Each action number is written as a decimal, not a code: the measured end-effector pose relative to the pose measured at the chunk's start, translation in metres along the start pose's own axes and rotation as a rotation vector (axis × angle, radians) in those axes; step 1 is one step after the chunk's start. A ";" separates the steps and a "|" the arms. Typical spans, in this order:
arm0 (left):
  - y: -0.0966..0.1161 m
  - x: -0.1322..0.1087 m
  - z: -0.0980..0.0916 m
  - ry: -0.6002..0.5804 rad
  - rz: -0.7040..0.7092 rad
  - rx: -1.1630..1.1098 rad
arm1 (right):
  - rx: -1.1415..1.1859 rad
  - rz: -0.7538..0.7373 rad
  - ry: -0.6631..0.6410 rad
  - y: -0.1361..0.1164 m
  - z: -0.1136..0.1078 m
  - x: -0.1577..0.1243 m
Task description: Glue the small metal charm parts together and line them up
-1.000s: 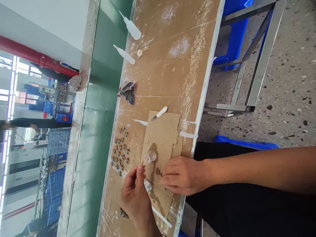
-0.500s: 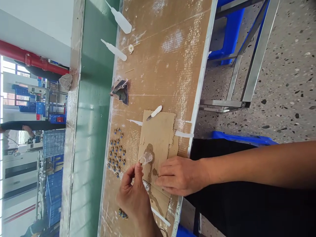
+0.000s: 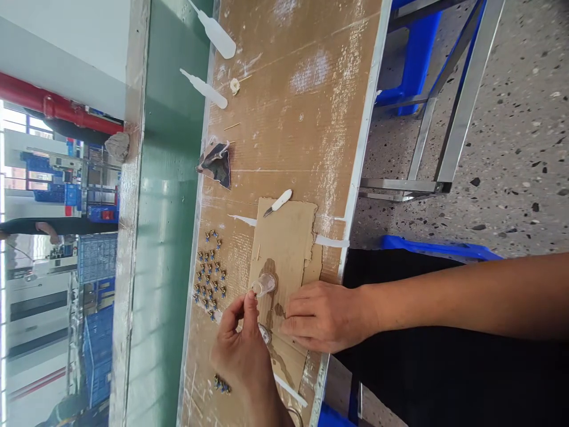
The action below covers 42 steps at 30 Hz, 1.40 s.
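Observation:
My left hand (image 3: pixel 243 341) is closed in a pinch beside a small clear plastic cup (image 3: pixel 265 284). Whatever sits between thumb and index finger is too small to make out. My right hand (image 3: pixel 317 317) rests at the near edge of a torn cardboard piece (image 3: pixel 284 237), fingers curled together and their tips partly hidden. Wet dark stains run over the cardboard around the cup. Another clear, shiny item (image 3: pixel 265 334) shows partly behind my left hand. Several tiny blue-and-gold figures (image 3: pixel 210 276) stand in rows beyond the cardboard, with another cluster (image 3: pixel 221 384) near my left wrist.
A white-handled craft knife (image 3: pixel 280 201) lies on the cardboard. Further along the bench are crumpled dark sandpaper-like sheet (image 3: pixel 216 165) and two white squeeze bottles (image 3: pixel 217 37), (image 3: pixel 204 89). A metal stool frame (image 3: pixel 457 107) stands beside the bench. A person's arm (image 3: pixel 48 228) appears in the background.
My left hand has shifted slightly, its fingertips still by the cup. My right hand has barely moved. The background person's hand has moved a little.

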<state>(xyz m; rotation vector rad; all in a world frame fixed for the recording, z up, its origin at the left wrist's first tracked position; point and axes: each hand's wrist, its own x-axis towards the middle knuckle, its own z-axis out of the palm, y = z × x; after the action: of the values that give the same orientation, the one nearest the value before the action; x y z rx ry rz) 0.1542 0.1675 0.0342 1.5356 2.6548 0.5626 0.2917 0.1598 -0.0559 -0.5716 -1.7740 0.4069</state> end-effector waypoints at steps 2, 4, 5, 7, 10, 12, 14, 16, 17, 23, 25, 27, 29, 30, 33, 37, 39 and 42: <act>0.000 0.000 0.000 -0.004 -0.010 0.014 | -0.002 0.001 0.000 0.000 0.000 0.000; 0.000 0.000 0.000 -0.004 -0.013 0.017 | -0.005 0.002 -0.003 0.000 0.000 0.000; 0.001 -0.001 0.000 -0.002 -0.012 0.011 | -0.006 0.005 -0.007 0.000 0.000 0.000; 0.001 -0.003 -0.003 0.011 -0.008 -0.019 | -0.007 0.007 -0.017 0.000 0.001 -0.001; -0.001 -0.011 -0.012 0.057 -0.042 -0.107 | 0.000 0.005 -0.013 -0.001 0.000 -0.002; -0.007 -0.019 -0.021 0.119 -0.086 -0.193 | 0.007 0.007 -0.011 -0.001 0.000 -0.002; -0.020 -0.027 -0.030 0.206 -0.136 -0.311 | 0.017 0.009 -0.028 -0.002 -0.001 -0.001; -0.038 -0.035 -0.038 0.299 -0.199 -0.424 | 0.032 0.003 -0.050 -0.003 -0.003 0.000; -0.050 -0.040 -0.041 0.338 -0.252 -0.470 | 0.044 0.001 -0.058 -0.003 -0.003 0.000; -0.126 -0.072 -0.044 0.405 -0.604 -0.658 | 0.116 0.031 -0.091 -0.007 -0.003 -0.003; -0.145 -0.084 -0.040 0.409 -0.638 -0.623 | 0.124 0.037 -0.114 -0.007 -0.001 -0.005; -0.157 -0.095 -0.035 0.410 -0.662 -0.575 | 0.132 0.038 -0.126 -0.008 0.001 -0.008; -0.164 -0.102 -0.031 0.409 -0.674 -0.541 | 0.135 0.035 -0.133 -0.008 0.002 -0.010; -0.166 -0.104 -0.029 0.406 -0.677 -0.526 | 0.134 0.030 -0.136 -0.008 0.003 -0.011; -0.169 -0.106 -0.025 0.410 -0.675 -0.501 | 0.132 0.017 -0.150 -0.009 0.003 -0.010; -0.172 -0.103 -0.022 0.407 -0.665 -0.499 | 0.124 0.012 -0.173 -0.011 0.001 -0.007; -0.174 -0.102 -0.020 0.397 -0.661 -0.495 | 0.111 0.008 -0.175 -0.011 0.001 -0.006; -0.175 -0.102 -0.020 0.376 -0.653 -0.473 | 0.103 0.013 -0.192 -0.012 0.000 -0.005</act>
<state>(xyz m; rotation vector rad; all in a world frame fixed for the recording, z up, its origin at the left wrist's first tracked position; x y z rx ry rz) 0.0569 -0.0025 -0.0189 0.4334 2.7352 1.3711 0.2907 0.1470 -0.0533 -0.4846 -1.9206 0.5746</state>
